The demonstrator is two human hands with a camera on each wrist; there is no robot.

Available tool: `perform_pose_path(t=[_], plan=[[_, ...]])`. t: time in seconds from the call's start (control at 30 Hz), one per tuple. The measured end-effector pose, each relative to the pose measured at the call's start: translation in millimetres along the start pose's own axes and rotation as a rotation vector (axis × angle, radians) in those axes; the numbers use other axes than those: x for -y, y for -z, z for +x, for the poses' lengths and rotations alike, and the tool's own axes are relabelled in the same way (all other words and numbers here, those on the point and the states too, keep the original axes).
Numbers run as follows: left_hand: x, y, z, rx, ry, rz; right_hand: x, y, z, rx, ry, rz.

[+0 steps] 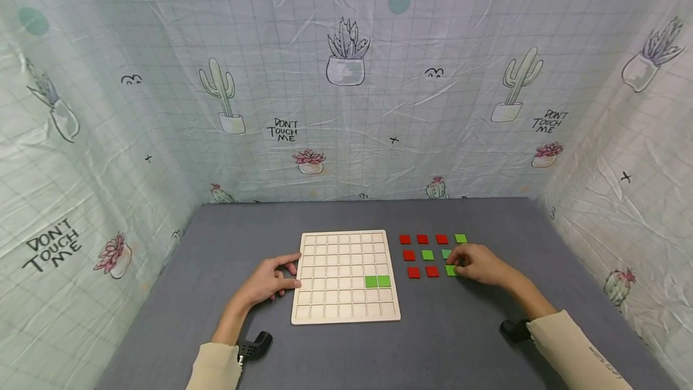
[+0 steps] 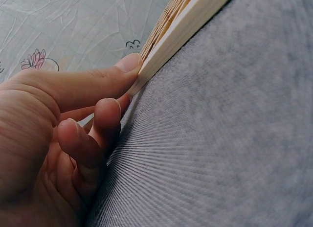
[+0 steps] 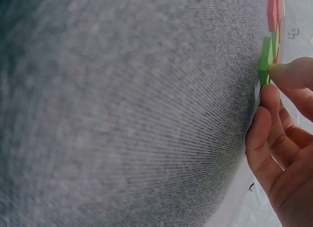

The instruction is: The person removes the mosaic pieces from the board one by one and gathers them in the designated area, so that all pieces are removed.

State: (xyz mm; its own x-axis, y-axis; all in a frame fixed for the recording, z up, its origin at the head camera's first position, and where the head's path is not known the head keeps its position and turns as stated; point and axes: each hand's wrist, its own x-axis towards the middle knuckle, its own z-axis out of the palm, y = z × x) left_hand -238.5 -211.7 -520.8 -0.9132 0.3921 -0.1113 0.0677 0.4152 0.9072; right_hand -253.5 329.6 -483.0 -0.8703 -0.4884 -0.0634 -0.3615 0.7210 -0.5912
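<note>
A pale wooden grid board (image 1: pixel 331 284) lies flat on the grey tabletop, with two green square tiles (image 1: pixel 377 281) side by side in its right part. My left hand (image 1: pixel 266 278) rests at the board's left edge, thumb and index finger spread along it. In the left wrist view the thumb (image 2: pixel 128 63) touches the board's rim (image 2: pixel 166 51), the other fingers loosely bent below. Right of the board, my right hand (image 1: pixel 479 263) pinches a green tile (image 1: pixel 451 270) at the near end of the loose tiles. Its thumb (image 3: pixel 292 73) touches that tile (image 3: pixel 265 60) in the right wrist view.
Several red tiles (image 1: pixel 414 272) and green tiles (image 1: pixel 428 255) lie in three loose rows right of the board. Printed cloth (image 1: pixel 368 137) hangs around the table's back and sides. A black wrist device (image 1: pixel 255 346) sits by the left sleeve, another (image 1: pixel 514 331) by the right.
</note>
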Motion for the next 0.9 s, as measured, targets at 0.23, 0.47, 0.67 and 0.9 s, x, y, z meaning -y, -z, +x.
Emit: perform_pose_path(t=[0.23, 0.47, 0.67, 0.9], plan=[[-0.8, -0.5, -0.4, -0.005, 0.003, -0.013, 3, 2, -1.4, -0.008, 0.023, -0.003], [-1.5, -1.0, -0.3, -0.004, 0.011, -0.017, 3, 1, -1.8, 0.002, 0.031, 0.015], [-2.0, -0.5, -0.7, -0.003, 0.008, -0.016, 3, 4, 0.0, 0.009, 0.028, -0.004], [-1.1, -0.5, 0.0, 0.004, 0.0, -0.008, 12, 9, 5.7, 0.001, 0.031, -0.028]])
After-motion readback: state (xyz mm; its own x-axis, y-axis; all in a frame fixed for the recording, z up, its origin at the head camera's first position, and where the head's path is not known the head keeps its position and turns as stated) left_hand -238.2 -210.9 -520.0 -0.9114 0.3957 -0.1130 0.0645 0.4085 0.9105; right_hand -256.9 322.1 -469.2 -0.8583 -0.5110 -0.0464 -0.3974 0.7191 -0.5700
